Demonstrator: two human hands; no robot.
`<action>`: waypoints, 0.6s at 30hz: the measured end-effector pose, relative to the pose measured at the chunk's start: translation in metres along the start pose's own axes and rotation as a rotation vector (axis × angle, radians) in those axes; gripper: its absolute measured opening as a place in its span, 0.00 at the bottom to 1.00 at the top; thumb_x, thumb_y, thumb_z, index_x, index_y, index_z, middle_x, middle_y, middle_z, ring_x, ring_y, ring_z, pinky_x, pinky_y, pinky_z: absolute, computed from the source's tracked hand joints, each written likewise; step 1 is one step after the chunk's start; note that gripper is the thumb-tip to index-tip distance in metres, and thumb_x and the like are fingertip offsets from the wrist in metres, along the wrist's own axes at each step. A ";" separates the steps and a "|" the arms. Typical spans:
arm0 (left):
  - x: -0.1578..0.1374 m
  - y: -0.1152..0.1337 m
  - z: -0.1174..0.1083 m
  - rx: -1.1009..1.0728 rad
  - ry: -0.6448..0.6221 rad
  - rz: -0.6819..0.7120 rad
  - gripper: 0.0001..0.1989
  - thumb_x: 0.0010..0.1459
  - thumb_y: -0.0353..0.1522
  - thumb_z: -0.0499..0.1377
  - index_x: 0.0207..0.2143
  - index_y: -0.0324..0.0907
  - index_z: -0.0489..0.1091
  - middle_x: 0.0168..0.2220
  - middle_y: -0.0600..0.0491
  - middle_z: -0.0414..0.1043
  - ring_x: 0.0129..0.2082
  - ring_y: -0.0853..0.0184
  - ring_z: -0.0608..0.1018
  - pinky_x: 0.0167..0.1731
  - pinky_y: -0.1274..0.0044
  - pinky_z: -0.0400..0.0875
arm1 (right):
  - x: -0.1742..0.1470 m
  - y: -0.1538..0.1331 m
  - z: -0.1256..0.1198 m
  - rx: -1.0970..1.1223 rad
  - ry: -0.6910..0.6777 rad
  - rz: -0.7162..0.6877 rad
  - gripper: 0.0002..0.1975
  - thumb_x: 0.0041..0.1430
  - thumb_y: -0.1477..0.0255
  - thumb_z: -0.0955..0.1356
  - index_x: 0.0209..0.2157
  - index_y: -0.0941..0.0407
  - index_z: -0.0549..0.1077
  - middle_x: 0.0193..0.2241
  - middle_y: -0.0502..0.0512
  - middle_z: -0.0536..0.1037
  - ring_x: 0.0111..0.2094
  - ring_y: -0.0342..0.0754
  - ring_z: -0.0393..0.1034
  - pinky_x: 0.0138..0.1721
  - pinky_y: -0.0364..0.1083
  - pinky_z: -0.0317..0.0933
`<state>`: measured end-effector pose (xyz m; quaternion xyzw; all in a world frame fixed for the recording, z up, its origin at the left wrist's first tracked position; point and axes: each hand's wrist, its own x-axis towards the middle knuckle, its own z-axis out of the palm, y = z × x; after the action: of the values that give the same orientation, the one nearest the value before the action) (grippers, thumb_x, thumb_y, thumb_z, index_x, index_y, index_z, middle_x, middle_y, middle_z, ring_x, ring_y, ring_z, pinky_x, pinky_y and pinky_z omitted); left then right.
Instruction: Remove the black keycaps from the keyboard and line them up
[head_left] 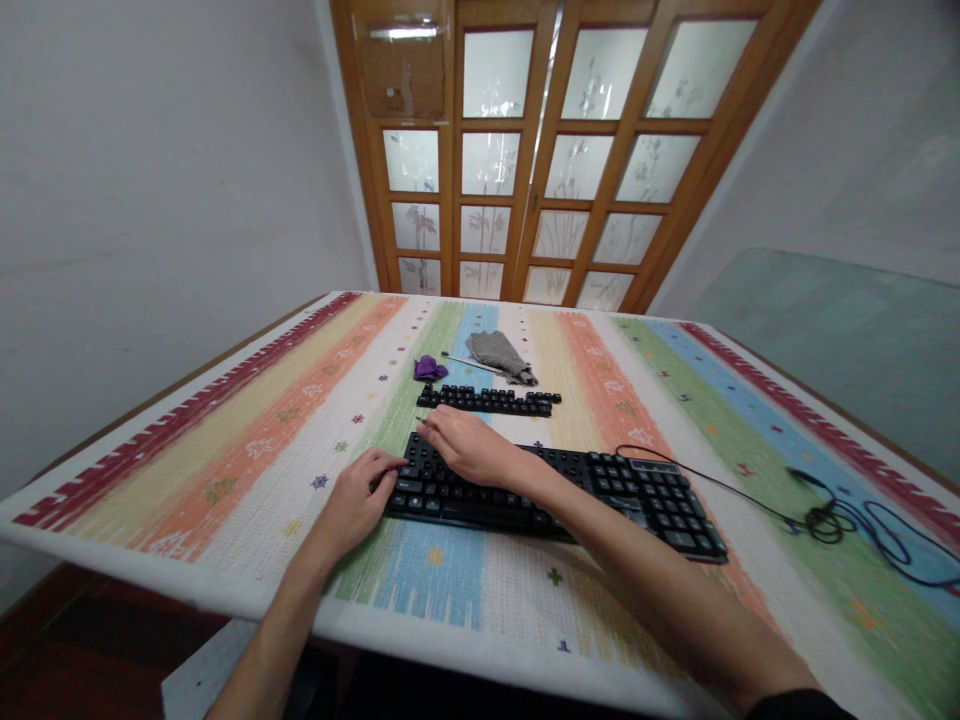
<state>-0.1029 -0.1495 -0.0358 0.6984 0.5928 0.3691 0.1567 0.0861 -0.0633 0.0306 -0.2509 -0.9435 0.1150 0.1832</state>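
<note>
Worktop (150, 575) edge, wrapped in a striped cloth (240, 490), runs across nearest the person, with a dark sleeve (799, 705) at the lower right. Just beyond lies the black keyboard (480, 502), flat on the cloth, its long axis running left to right and slanting a little, so that the right end, bearing the number pad (679, 500), sits nearer the person than the left. Its near long edge faces the person. The left hand (364, 495) bends in at the left end, fingertips at the keys; whether its grip is spread or pressed together I cannot tell. The right forearm slants over the keyboard, and the right hand (461, 445) hangs above its far left part, grip pinching a small thin piece (420, 419) too small to identify. A cable (821, 520) leaves the far edge and trails rightward into a loose bundle. Past the keyboard, black keycaps (487, 402) stand in rows roughly parallel to it. Farther off lie a crumpled purple cloth (430, 368), a slender rod (472, 363) pointing leftward with its dark tip, and, touching or just beside it, a grey cloth (501, 354). Wood-framed glass doors (452, 100) close the background.
</note>
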 end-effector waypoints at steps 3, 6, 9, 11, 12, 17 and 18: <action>0.005 -0.003 -0.007 0.012 -0.066 0.025 0.14 0.59 0.34 0.51 0.37 0.42 0.76 0.35 0.50 0.75 0.36 0.63 0.76 0.40 0.72 0.71 | 0.003 -0.005 0.008 -0.055 -0.189 0.042 0.15 0.69 0.71 0.59 0.37 0.62 0.74 0.35 0.62 0.77 0.36 0.49 0.71 0.38 0.45 0.61; 0.011 -0.004 -0.016 0.020 -0.165 0.057 0.13 0.59 0.36 0.52 0.37 0.42 0.75 0.34 0.51 0.74 0.34 0.64 0.75 0.37 0.74 0.69 | 0.004 -0.011 0.014 -0.106 -0.279 0.081 0.12 0.65 0.69 0.64 0.37 0.62 0.76 0.38 0.66 0.79 0.38 0.54 0.74 0.37 0.46 0.63; 0.018 -0.004 -0.024 0.032 -0.268 0.076 0.13 0.60 0.39 0.53 0.32 0.41 0.73 0.30 0.52 0.73 0.31 0.65 0.74 0.33 0.75 0.68 | 0.007 -0.016 0.017 -0.129 -0.324 0.112 0.13 0.62 0.68 0.66 0.37 0.63 0.78 0.39 0.68 0.80 0.40 0.56 0.76 0.36 0.46 0.64; 0.022 -0.006 -0.027 0.033 -0.330 0.067 0.15 0.60 0.41 0.54 0.29 0.41 0.71 0.28 0.54 0.71 0.28 0.66 0.72 0.30 0.77 0.66 | 0.009 -0.017 0.016 -0.125 -0.342 0.113 0.13 0.61 0.69 0.66 0.38 0.62 0.78 0.40 0.68 0.80 0.40 0.56 0.76 0.35 0.45 0.65; 0.025 -0.008 -0.028 0.029 -0.357 0.060 0.15 0.59 0.42 0.54 0.29 0.41 0.70 0.27 0.54 0.70 0.27 0.66 0.72 0.29 0.77 0.65 | 0.011 -0.017 0.015 -0.120 -0.353 0.106 0.12 0.60 0.70 0.66 0.38 0.62 0.79 0.40 0.67 0.81 0.40 0.56 0.76 0.34 0.44 0.65; 0.034 -0.016 -0.027 -0.023 -0.445 0.043 0.15 0.57 0.43 0.57 0.30 0.39 0.69 0.26 0.55 0.68 0.26 0.68 0.70 0.27 0.79 0.63 | 0.019 -0.015 0.012 -0.130 -0.441 0.066 0.13 0.59 0.69 0.66 0.37 0.63 0.78 0.39 0.67 0.81 0.39 0.55 0.77 0.33 0.44 0.65; 0.035 -0.017 -0.027 -0.030 -0.455 0.042 0.15 0.56 0.43 0.57 0.31 0.39 0.70 0.26 0.55 0.69 0.26 0.68 0.70 0.27 0.79 0.63 | 0.020 -0.015 0.012 -0.136 -0.458 0.063 0.14 0.60 0.68 0.66 0.38 0.63 0.78 0.39 0.68 0.81 0.39 0.56 0.77 0.32 0.44 0.65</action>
<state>-0.1328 -0.1180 -0.0170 0.7735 0.5219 0.2141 0.2889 0.0587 -0.0671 0.0299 -0.2591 -0.9578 0.1109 -0.0567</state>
